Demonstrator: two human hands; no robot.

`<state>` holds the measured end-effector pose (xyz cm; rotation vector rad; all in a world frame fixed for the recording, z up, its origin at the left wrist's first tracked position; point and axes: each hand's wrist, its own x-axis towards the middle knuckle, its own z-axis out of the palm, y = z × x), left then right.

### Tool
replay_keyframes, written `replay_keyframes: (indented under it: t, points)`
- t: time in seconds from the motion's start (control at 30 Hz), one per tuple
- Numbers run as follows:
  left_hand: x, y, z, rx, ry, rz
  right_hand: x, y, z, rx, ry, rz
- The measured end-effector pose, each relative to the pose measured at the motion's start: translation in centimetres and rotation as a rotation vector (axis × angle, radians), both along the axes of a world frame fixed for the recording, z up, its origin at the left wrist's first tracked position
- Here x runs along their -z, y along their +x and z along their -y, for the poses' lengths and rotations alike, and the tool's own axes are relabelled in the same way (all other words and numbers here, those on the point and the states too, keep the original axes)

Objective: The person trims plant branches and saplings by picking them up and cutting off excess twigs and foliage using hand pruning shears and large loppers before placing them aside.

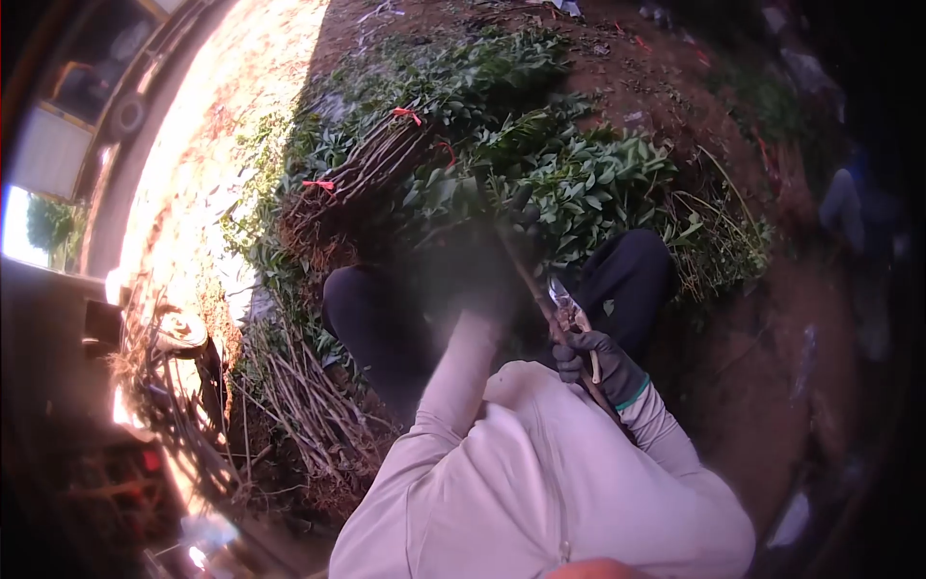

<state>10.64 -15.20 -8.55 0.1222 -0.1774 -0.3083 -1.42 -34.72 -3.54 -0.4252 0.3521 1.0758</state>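
My right hand [608, 362], in a dark grey glove with a green cuff, is closed around a pair of pruning shears [569, 309]. Their metal blades point up and away from me. A brown woody stem [526, 270] runs along the shears and passes by the same hand, slanting down toward my body. My left hand [473, 275] reaches forward over my lap beside the upper stem, but a dark blur covers its fingers. Just beyond it lie leafy green cuttings [588, 179].
A bundle of bare-rooted stems [371, 169] with red ties lies ahead on the left. More rooted stems [313, 400] are heaped at my left side. Green branches [719, 236] spread past my right knee. Brown soil [743, 386] shows on the right, sunlit ground [207, 145] on the left.
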Motion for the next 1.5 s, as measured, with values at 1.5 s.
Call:
replay_keyframes:
  t: [1.5]
  points:
    - [2.6, -1.7, -3.1, -0.383, 1.779, 0.531, -1.0, -1.0, 3.7, 0.168, -0.615, 0.313]
